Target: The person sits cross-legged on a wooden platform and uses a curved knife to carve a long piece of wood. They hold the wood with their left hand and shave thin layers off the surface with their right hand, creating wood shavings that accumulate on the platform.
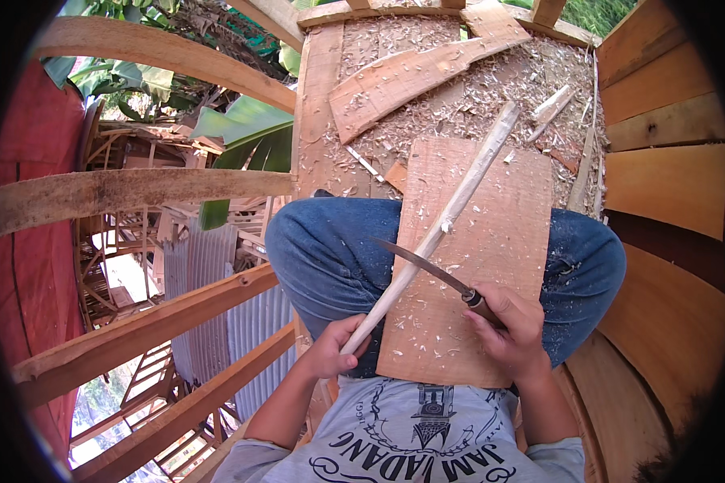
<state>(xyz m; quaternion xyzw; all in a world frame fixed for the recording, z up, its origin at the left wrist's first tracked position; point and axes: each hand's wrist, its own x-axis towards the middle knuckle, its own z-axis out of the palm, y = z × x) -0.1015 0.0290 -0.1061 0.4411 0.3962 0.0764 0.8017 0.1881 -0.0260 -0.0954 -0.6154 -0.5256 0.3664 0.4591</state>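
Gripping pale stick (469, 187), slanting from lower centre toward upper right, in curled left hand (335, 348); clasping knife (443, 276), right of centre, in closed right hand (509, 328). Seemingly pared bare already; impossible to judge remaining smoothing. Strewn with shavings (459, 105), upper right.

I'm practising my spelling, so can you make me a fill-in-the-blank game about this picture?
1. The right hand holds a ____ by its handle.
2. The left hand holds a stick made of ____.
3. The person's jeans are coloured ____.
4. The big sheet on the picture's left side is coloured ____.

Missing words: knife; wood; blue; red.
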